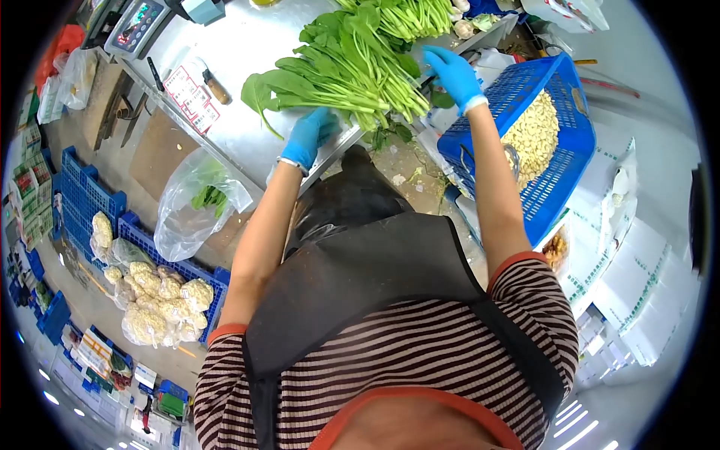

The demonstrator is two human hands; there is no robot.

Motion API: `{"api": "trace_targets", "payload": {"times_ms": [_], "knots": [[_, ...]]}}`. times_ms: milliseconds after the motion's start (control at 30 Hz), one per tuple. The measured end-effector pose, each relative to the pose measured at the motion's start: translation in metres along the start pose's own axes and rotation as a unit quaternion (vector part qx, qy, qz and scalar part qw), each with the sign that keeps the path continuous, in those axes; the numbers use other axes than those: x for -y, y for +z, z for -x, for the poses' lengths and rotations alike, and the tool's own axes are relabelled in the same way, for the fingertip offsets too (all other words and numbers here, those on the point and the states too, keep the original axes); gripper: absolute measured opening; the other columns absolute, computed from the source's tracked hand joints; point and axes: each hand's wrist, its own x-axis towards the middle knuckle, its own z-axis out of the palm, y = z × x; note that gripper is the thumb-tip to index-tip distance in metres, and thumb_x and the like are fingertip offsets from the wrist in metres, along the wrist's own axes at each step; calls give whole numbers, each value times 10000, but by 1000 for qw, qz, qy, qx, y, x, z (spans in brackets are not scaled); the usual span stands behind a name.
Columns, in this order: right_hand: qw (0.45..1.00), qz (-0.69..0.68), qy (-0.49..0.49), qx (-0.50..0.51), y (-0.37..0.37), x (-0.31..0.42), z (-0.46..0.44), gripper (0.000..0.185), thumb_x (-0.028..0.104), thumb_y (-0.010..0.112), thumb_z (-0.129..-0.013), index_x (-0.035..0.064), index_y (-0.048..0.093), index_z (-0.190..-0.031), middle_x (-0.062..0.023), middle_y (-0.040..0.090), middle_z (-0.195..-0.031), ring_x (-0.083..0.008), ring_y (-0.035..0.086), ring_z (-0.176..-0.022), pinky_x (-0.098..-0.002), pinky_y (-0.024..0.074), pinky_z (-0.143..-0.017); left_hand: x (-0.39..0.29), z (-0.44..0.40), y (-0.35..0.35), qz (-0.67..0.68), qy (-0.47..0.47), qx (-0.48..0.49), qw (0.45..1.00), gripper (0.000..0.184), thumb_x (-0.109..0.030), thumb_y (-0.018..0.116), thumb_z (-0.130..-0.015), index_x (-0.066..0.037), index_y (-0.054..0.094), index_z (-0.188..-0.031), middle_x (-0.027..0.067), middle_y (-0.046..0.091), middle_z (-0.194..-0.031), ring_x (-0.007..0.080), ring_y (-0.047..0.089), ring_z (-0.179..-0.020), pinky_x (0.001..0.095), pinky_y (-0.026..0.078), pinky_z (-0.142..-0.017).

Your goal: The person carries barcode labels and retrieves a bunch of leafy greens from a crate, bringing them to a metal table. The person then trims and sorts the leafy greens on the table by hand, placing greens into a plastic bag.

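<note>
A large pile of leafy greens [352, 71] with long pale stems lies on the metal table, its stem ends towards me. My left hand [309, 136], in a blue glove, is at the table's near edge beside the stems. Its fingers stretch towards the stems, slightly blurred, with nothing visible in them. To the right of the pile, my right hand [454, 76], also gloved in blue, is held with fingers apart and holds nothing. Another bunch of greens [420, 16] lies at the back, partly behind the pile.
On the metal table [240, 45] are a scale [139, 28], a label sheet [191, 99], a wooden-handled tool [216, 87] and a black pen [155, 73]. A blue basket [555, 202] of peeled garlic [536, 139] stands right. Bagged garlic [161, 304] and a plastic bag [184, 217] are left.
</note>
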Motion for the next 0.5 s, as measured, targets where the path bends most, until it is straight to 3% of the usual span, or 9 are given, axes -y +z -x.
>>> {"api": "trace_targets", "payload": {"times_ms": [67,133,267,367,467,500], "knots": [[993,-78,19,-86,2,-10,29,430,349,595,-906,31,621,-1193,-140,686,-1033,-204,671,-806,-336,518,-739,-1,14,-4,4,1,13,1000,360,-358,561,-925,-62,618,-1123,74,655,-1000,185,639,-841,301,496,-735],[989,-86,65,-106,25,-13,58,331,262,618,-898,55,648,-1155,-132,684,-1040,-205,672,-814,-320,516,-739,2,26,-8,-8,-3,20,1000,353,-342,553,-931,-58,614,-1132,83,659,-1020,193,650,-874,309,510,-762],[990,9,-96,-104,72,10,87,228,249,630,-879,119,693,-1055,-150,664,-911,-299,647,-800,-354,504,-753,16,42,-9,47,-51,42,997,368,-259,475,-966,-11,572,-1219,122,631,-1144,235,637,-981,348,502,-913],[981,114,-72,-138,86,18,60,238,290,618,-874,108,696,-1005,-157,661,-928,-332,638,-836,-398,503,-746,29,32,-5,77,-40,36,996,314,-253,498,-960,-11,609,-1127,95,665,-975,196,651,-849,314,521,-786],[974,203,-55,-83,92,35,44,273,332,618,-862,100,691,-986,-155,662,-956,-340,634,-858,-422,501,-743,23,34,8,76,1,-11,997,258,-220,532,-938,-13,640,-1048,75,670,-859,166,634,-739,285,516,-707],[970,184,-116,-110,96,37,44,302,355,632,-850,100,688,-1003,-141,664,-946,-334,636,-856,-415,505,-748,17,33,11,54,20,-32,998,258,-223,533,-941,-13,645,-1041,63,667,-863,155,625,-735,276,512,-701]]}}
